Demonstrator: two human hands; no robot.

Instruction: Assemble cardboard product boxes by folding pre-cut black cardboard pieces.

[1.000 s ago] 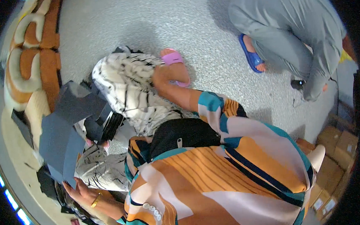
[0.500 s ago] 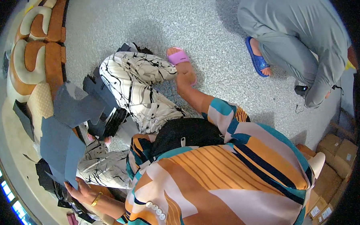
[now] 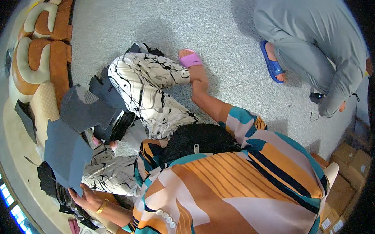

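My left hand [image 3: 89, 199], with a gold bracelet at the wrist, pinches the lower corner of a folded blue-grey sheet [image 3: 65, 149]. The sheet leans beside my knee, its crease running lengthwise. Just beyond it lies a darker grey cut piece [image 3: 84, 109] with a ragged edge. Stacked black and dark grey pieces [image 3: 120, 127] are between my legs, in patterned white trousers. My right hand [image 3: 198, 84] is down at my ankle, above the pink slipper [image 3: 191, 60]; its fingers are hard to make out there.
A brown and cream sofa [image 3: 38, 60] runs along the left. At the right, a person in grey [image 3: 309, 36] with blue slippers crouches by a small black device [image 3: 316, 97]. Cardboard boxes [image 3: 345, 181] are stacked at the lower right. More black scraps [image 3: 48, 179] lie at the far left.
The whole view has shifted slightly, so things sit a little further right. Both my hands keep their places, the left one on the sheet.
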